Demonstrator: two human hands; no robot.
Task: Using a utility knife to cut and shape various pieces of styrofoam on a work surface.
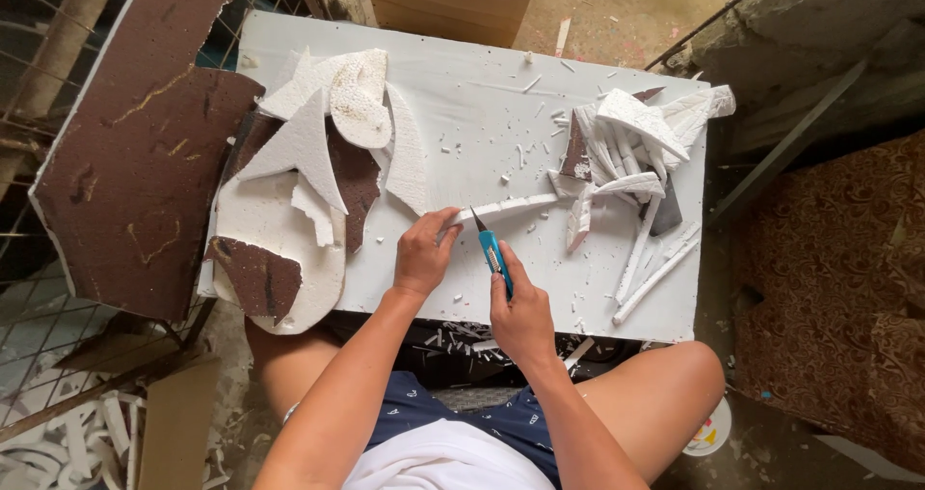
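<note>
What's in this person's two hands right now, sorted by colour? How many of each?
Blue: 1, the utility knife gripped in the right hand.
White: 1, the long foam strip pinned to the white board by the left hand.
Total: 2.
The loose foam offcuts lie heaped and overlapping, so they can't be counted.

We see soft, even daylight, brightest on the white surface, which nears glare. Shadows under the foam scraps are faint. Focus is sharp centrally; straight lines bow at the darker edges.
</note>
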